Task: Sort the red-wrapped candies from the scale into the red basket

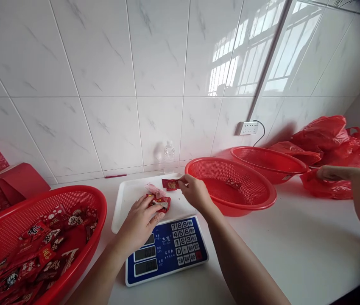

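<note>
My left hand (141,222) rests on the white tray (129,199) of a digital scale (167,250), its fingers closed around a small bunch of red and pink candy packets (159,201). My right hand (194,190) hovers over the tray's far right corner and pinches one small red packet (170,184) between thumb and fingers. The scale's blue panel with keypad and displays faces me.
A red basket (81,203) at left holds many red packets. Two red baskets (249,203) stand at right, the nearer with one packet inside. Red plastic bags (326,140), another person's arm (354,186), a wall socket (246,127) and a clear bottle (168,154) lie beyond.
</note>
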### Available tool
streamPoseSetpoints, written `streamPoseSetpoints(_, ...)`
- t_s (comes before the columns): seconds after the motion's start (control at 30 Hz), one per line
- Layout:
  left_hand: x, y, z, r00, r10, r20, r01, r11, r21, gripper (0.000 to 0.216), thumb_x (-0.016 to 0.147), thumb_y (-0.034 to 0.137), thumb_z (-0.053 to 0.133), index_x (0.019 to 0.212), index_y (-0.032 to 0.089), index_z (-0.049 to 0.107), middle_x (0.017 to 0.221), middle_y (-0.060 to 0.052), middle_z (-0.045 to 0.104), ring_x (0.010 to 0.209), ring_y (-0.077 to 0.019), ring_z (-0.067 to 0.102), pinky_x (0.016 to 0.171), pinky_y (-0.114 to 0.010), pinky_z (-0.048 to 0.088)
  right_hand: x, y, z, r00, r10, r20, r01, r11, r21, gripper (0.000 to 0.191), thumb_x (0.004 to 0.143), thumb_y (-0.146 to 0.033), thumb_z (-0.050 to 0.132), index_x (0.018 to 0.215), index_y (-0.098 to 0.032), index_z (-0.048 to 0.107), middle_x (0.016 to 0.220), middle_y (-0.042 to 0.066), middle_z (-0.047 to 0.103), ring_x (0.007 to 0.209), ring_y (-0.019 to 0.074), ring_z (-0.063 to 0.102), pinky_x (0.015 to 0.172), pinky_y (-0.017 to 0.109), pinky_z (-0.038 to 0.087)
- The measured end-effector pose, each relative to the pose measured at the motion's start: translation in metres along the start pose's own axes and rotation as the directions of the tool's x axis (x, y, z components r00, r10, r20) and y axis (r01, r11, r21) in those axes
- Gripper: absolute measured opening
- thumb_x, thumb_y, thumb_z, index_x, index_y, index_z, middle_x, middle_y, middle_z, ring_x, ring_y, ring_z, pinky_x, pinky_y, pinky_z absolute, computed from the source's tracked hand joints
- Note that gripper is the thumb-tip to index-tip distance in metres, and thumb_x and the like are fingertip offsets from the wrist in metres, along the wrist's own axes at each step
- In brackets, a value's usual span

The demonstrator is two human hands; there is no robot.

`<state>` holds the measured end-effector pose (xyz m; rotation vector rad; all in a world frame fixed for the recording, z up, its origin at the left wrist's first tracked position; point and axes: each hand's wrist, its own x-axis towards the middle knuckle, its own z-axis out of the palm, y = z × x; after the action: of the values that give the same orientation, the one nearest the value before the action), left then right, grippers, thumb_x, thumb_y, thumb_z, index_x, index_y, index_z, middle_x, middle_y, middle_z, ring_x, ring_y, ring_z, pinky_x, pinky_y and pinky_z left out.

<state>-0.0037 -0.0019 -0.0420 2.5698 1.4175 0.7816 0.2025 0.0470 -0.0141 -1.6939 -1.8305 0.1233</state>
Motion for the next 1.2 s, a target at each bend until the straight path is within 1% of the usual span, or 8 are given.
streamPoseSetpoints(0.2, -0.002, 0.005, -0.004, 1.0, -0.014, 0.012, 0.014, 0.999, -0.03, 0.034, 0.093, 0.044, 0.04, 0.105, 0.029, 0.067, 0.135, -0.007, 0.052, 0.132, -0.0293, 0.039, 0.103, -0.055, 0.039, 0.005, 0.035, -0.044, 0.939, 0.27, -0.213, -0.276, 0.961, 0.004, 0.022, 0.089, -0.03, 0.046, 0.092, -0.02, 0.066, 0.086, 0.007, 0.071, 0.077, 0.0212, 0.063, 0.062, 0.027, 0.039)
streamPoseSetpoints(0.3, -0.002, 0.008, -0.005, 0.999, -0.026, 0.02, 0.026, 0.999, -0.038, 0.032, 0.093, 0.044, 0.041, 0.104, 0.029, 0.066, 0.136, -0.007, 0.052, 0.133, -0.0293, 0.039, 0.104, -0.055, 0.038, 0.006, 0.046, -0.054, 0.908, 0.317, -0.274, -0.333, 0.943, -0.011, 0.03, 0.089, -0.031, 0.045, 0.109, -0.019, 0.063, 0.101, 0.01, 0.07, 0.09, 0.0253, 0.063, 0.068, 0.031, 0.042)
streamPoseSetpoints(0.47, -0.002, 0.009, -0.004, 1.0, 0.006, -0.017, -0.007, 0.998, -0.06, 0.03, 0.092, 0.044, 0.043, 0.105, 0.028, 0.065, 0.134, -0.007, 0.054, 0.132, -0.0283, 0.04, 0.104, -0.054, 0.038, 0.003, 0.026, -0.021, 0.998, -0.016, -0.06, 0.019, 0.999, 0.05, 0.033, 0.089, -0.03, 0.05, 0.119, -0.021, 0.061, 0.118, 0.009, 0.065, 0.107, 0.0215, 0.059, 0.088, 0.032, 0.044)
streamPoseSetpoints(0.57, -0.002, 0.01, -0.006, 1.0, 0.0, -0.015, 0.0, 0.999, -0.042, 0.033, 0.092, 0.046, 0.042, 0.108, 0.027, 0.064, 0.132, -0.007, 0.055, 0.131, -0.0286, 0.041, 0.103, -0.053, 0.039, -0.002, 0.005, 0.008, 0.949, -0.266, 0.169, 0.271, 0.962, -0.006, 0.04, 0.092, -0.038, 0.047, 0.128, -0.023, 0.056, 0.135, 0.012, 0.053, 0.123, 0.0266, 0.048, 0.097, 0.041, 0.04)
streamPoseSetpoints(0.7, -0.001, 0.015, -0.011, 1.0, -0.009, -0.007, 0.009, 1.0, -0.029, 0.033, 0.092, 0.045, 0.042, 0.109, 0.027, 0.065, 0.129, -0.007, 0.058, 0.128, -0.0275, 0.045, 0.102, -0.05, 0.04, -0.006, -0.007, 0.024, 0.889, -0.272, 0.369, 0.314, 0.948, -0.058, 0.045, 0.095, -0.048, 0.034, 0.132, -0.031, 0.052, 0.15, 0.01, 0.036, 0.136, 0.0354, 0.03, 0.099, 0.059, 0.031)
streamPoseSetpoints(0.9, 0.0, 0.017, -0.012, 0.998, -0.053, 0.037, 0.054, 0.998, -0.037, 0.037, 0.092, 0.046, 0.04, 0.115, 0.027, 0.062, 0.132, -0.008, 0.056, 0.131, -0.0286, 0.042, 0.103, -0.053, 0.039, -0.001, 0.002, 0.019, 0.919, -0.282, 0.274, 0.298, 0.954, -0.016, 0.032, 0.096, -0.031, 0.038, 0.1, -0.017, 0.067, 0.112, 0.012, 0.063, 0.104, 0.0219, 0.059, 0.09, 0.034, 0.041)
streamPoseSetpoints(1.03, -0.001, 0.012, -0.007, 0.998, -0.051, 0.031, 0.053, 0.997, -0.059, 0.04, 0.092, 0.049, 0.039, 0.116, 0.026, 0.061, 0.134, -0.009, 0.055, 0.133, -0.0284, 0.04, 0.105, -0.055, 0.036, -0.002, 0.008, 0.022, 0.945, -0.252, 0.208, 0.259, 0.966, -0.009, 0.024, 0.084, -0.016, 0.055, 0.107, -0.014, 0.063, 0.11, 0.012, 0.06, 0.099, 0.0194, 0.06, 0.086, 0.028, 0.042)
streamPoseSetpoints(1.2, -0.002, 0.008, -0.003, 0.999, -0.037, -0.018, 0.035, 0.997, -0.076, 0.035, 0.091, 0.046, 0.044, 0.114, 0.029, 0.063, 0.132, -0.008, 0.056, 0.13, -0.0287, 0.042, 0.103, -0.055, 0.038, -0.002, 0.006, 0.02, 0.968, -0.223, 0.118, 0.221, 0.975, 0.033, 0.031, 0.079, -0.002, 0.05, 0.098, -0.02, 0.067, 0.102, 0.006, 0.064, 0.088, 0.015, 0.061, 0.078, 0.023, 0.043)
